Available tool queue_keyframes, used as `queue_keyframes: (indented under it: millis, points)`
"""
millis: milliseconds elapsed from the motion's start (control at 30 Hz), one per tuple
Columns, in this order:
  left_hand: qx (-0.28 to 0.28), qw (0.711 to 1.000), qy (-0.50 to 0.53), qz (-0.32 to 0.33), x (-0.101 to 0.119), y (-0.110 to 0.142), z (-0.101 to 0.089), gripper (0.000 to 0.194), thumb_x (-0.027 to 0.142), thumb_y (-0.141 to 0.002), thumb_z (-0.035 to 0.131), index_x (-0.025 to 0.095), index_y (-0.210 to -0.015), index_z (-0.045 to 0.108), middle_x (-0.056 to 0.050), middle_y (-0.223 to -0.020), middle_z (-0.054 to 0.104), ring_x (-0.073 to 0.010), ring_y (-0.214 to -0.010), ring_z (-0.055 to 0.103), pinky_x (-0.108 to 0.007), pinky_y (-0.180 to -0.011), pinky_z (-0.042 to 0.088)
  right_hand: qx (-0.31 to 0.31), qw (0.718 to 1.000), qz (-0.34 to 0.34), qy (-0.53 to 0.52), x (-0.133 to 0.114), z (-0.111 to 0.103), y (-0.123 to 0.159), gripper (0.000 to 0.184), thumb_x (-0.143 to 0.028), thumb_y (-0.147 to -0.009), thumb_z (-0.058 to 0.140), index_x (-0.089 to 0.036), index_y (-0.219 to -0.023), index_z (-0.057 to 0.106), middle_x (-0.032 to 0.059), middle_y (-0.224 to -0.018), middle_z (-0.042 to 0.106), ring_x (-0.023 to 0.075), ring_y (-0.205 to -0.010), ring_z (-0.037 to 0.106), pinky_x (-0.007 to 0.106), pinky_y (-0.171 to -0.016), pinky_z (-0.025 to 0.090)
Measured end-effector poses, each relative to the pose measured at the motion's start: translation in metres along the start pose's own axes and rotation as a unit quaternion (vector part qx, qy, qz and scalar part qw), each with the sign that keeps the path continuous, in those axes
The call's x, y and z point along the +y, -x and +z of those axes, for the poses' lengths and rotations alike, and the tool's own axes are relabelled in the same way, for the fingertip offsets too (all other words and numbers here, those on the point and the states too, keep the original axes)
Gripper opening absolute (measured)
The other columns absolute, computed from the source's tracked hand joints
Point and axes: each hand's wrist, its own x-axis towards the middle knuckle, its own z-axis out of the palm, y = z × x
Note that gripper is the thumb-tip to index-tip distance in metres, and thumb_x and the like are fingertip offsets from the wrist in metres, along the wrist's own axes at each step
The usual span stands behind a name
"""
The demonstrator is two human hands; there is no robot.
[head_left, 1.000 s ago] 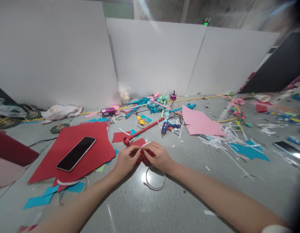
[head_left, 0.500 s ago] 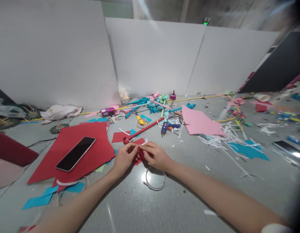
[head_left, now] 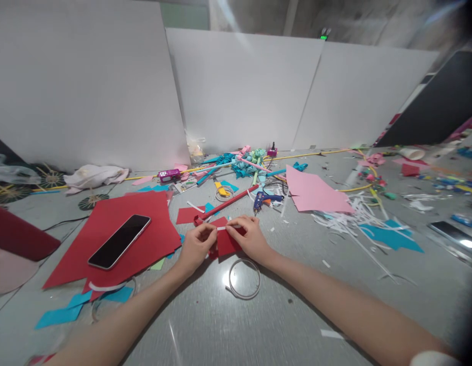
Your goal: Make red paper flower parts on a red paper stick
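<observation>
Fingers (head_left: 238, 222): left hand (head_left: 196, 246) and right hand (head_left: 253, 239) pinch red paper (head_left: 227, 247)
Paper: probably light, bendy; hold twelve-o'clock edge

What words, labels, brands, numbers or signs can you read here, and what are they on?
None are readable.
Purple box: white label, too small to read.
Green lit sign: too small and blurred.
Phone on red sheet: dark screen, no text visible.
</observation>
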Motion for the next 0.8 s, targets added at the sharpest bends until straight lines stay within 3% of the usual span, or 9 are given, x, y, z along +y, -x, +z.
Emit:
queue_keyframes:
  millis: [100,300,467,667,800]
  points:
    - [-0.008,1.000,0.010,-0.013,-0.004,-0.003,0.000,0.036,0.053,-0.094,0.062,0.017,-0.088,0.069,0.002,-0.061,0.062,-0.0127,-0.051,0.057,-0.023,-0.052,0.048,0.002,1.000,-0.012,-0.010,-0.002,-0.001,0.000,0.016,-0.034,-0.102,0.064,-0.023,-0.095,0.073,0.0027,-0.096,0.077,0.0218,-0.096,0.066,0.045,-0.099,0.035]
    - [-0.025,0.998,-0.048,0.008,-0.006,-0.004,-0.002,0.034,0.049,-0.091,0.068,0.017,-0.084,0.076,-0.003,-0.080,0.075,-0.0156,-0.071,0.065,-0.023,-0.066,0.050,-0.016,0.998,-0.064,-0.006,-0.002,0.001,0.003,0.016,-0.035,-0.103,0.065,-0.025,-0.094,0.075,0.0005,-0.093,0.078,0.0201,-0.091,0.065,0.043,-0.098,0.033]
    - [0.025,0.993,-0.110,0.015,-0.003,0.000,-0.003,0.034,0.045,-0.092,0.063,0.017,-0.076,0.073,-0.001,-0.070,0.070,-0.0162,-0.067,0.060,-0.024,-0.062,0.045,0.012,0.998,-0.053,0.012,-0.001,0.001,0.003,0.022,-0.038,-0.102,0.066,-0.025,-0.087,0.076,0.0001,-0.084,0.077,0.0187,-0.082,0.064,0.043,-0.095,0.034]
    - [0.089,0.986,-0.143,0.016,-0.003,-0.002,-0.005,0.039,0.046,-0.094,0.059,0.019,-0.066,0.057,0.003,-0.057,0.052,-0.0130,-0.056,0.047,-0.022,-0.054,0.034,0.078,0.997,-0.024,0.007,0.006,0.002,0.002,0.017,-0.029,-0.097,0.071,-0.025,-0.082,0.078,0.0012,-0.079,0.074,0.0203,-0.080,0.063,0.040,-0.088,0.041]
    - [0.092,0.987,-0.131,-0.003,-0.010,-0.007,-0.007,0.043,0.052,-0.092,0.061,0.018,-0.066,0.055,0.003,-0.059,0.053,-0.0135,-0.058,0.048,-0.022,-0.054,0.034,0.080,0.996,0.014,-0.030,0.008,0.002,0.002,0.018,-0.029,-0.097,0.067,-0.025,-0.085,0.080,0.0031,-0.080,0.073,0.0204,-0.080,0.065,0.034,-0.078,0.047]
